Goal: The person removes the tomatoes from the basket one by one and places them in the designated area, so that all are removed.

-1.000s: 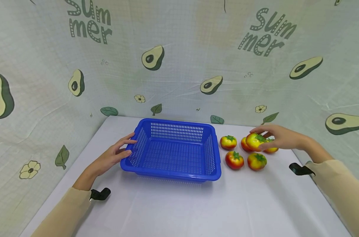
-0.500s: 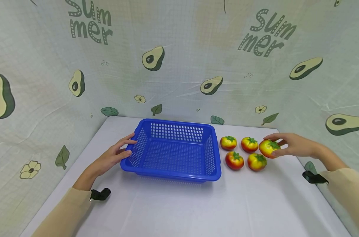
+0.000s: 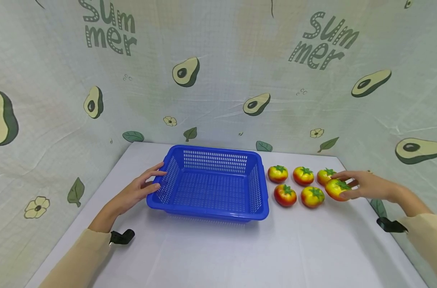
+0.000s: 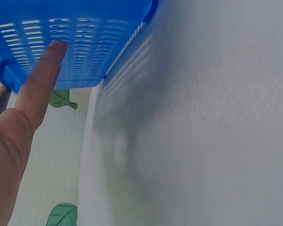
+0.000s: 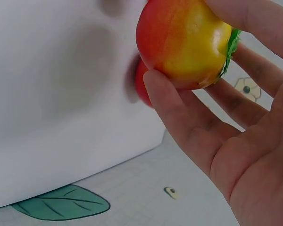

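My right hand [image 3: 371, 185] holds a red and yellow tomato [image 3: 335, 189] with green leaves. In the right wrist view, thumb and fingers pinch this tomato [image 5: 186, 42] from its sides, and it hangs above the white surface. Part of another tomato [image 5: 144, 84] shows behind it. My left hand [image 3: 137, 190] rests with fairly straight fingers against the left side of a blue plastic basket [image 3: 207, 214], which has no contents. From the left wrist view, one finger [image 4: 40, 77] of that hand touches the basket's slotted outer wall [image 4: 80, 52].
Right of the basket, more tomatoes stand in two loose rows: a back row with one tomato [image 3: 277, 174] nearest the basket, and a front row with a redder tomato [image 3: 285, 195]. A printed cloth [image 3: 218, 88] rises behind the white table [image 3: 218, 256].
My right hand has moved right and toward me with a tomato, from over the back row to the right end of the front row. My left hand and the basket stay put.
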Demonstrator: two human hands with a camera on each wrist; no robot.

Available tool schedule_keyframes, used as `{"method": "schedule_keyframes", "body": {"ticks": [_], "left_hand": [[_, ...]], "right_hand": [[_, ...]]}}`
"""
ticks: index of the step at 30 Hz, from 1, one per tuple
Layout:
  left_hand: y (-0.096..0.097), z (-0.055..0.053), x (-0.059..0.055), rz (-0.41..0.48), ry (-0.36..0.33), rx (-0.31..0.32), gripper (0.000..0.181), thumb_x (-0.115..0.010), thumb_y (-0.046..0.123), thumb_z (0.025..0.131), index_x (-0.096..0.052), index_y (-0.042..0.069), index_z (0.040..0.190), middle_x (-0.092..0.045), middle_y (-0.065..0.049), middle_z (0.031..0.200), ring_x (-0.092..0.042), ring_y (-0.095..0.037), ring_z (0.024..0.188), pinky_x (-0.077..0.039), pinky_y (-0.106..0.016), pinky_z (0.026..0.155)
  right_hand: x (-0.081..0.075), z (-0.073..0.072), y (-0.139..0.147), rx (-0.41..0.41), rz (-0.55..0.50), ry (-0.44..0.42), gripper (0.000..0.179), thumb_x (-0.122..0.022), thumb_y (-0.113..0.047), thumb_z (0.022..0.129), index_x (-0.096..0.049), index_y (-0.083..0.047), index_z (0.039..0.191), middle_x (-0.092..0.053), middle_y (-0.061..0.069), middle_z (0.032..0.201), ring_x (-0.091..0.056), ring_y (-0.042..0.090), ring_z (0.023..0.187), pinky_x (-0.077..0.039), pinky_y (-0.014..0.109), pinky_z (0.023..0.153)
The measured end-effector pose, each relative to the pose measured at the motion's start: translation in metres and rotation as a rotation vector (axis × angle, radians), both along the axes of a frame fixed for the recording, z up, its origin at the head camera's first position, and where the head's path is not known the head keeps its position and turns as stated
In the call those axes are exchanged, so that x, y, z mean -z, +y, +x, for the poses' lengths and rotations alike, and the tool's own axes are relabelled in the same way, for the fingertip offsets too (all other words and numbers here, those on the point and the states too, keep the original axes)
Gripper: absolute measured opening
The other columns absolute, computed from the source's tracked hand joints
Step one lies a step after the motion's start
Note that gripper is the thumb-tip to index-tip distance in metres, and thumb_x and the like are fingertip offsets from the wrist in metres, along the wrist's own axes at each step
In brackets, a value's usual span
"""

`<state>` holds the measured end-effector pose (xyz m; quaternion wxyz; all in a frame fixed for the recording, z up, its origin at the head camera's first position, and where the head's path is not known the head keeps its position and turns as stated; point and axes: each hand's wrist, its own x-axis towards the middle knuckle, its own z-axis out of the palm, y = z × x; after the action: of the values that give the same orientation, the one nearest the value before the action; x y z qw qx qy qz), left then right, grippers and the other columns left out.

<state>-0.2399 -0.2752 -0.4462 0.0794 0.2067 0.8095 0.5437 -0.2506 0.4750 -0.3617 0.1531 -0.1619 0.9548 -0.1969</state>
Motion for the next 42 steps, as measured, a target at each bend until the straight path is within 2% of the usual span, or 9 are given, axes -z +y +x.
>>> {"method": "schedule_keyframes", "body": {"ticks": [7,16,30,42], "left_hand": [[0.000,-0.001,0.001,-0.014,0.004,-0.008,0.048,-0.056,0.027,0.111,-0.048,0.017,0.157,-0.011,0.002,0.180,-0.020,-0.061,0.155,-0.039,-0.076,0.112],[-0.001,-0.001,0.002,-0.009,0.005,-0.003,0.047,-0.056,0.025,0.111,-0.048,0.018,0.157,-0.011,0.002,0.180,-0.019,-0.061,0.155,-0.037,-0.077,0.112],[0.000,-0.001,0.000,0.000,-0.003,-0.001,0.048,-0.056,0.025,0.111,-0.047,0.016,0.158,-0.011,0.002,0.180,-0.021,-0.061,0.155,-0.040,-0.076,0.111],[-0.001,-0.002,0.001,-0.002,0.001,0.003,0.048,-0.056,0.026,0.111,-0.048,0.017,0.158,-0.011,0.003,0.179,-0.020,-0.061,0.155,-0.039,-0.076,0.112]], "right_hand": [[0.009,0.002,0.012,0.022,-0.017,-0.051,0.069,-0.078,-0.035,0.097,-0.052,0.002,0.150,-0.057,0.034,0.142,-0.063,0.044,0.118,-0.062,0.031,0.078],[0.020,0.005,0.015,0.033,-0.042,-0.092,0.066,-0.077,-0.029,0.098,-0.051,0.005,0.148,-0.055,0.037,0.140,-0.064,0.045,0.117,-0.066,0.039,0.081],[0.034,0.001,0.018,0.036,-0.064,-0.133,0.067,-0.077,-0.028,0.098,-0.050,0.004,0.150,-0.054,0.037,0.141,-0.065,0.038,0.115,-0.066,0.037,0.081],[0.037,0.001,0.018,0.051,-0.074,-0.162,0.067,-0.078,-0.028,0.097,-0.050,0.004,0.149,-0.054,0.036,0.140,-0.065,0.036,0.113,-0.066,0.036,0.081]]}}
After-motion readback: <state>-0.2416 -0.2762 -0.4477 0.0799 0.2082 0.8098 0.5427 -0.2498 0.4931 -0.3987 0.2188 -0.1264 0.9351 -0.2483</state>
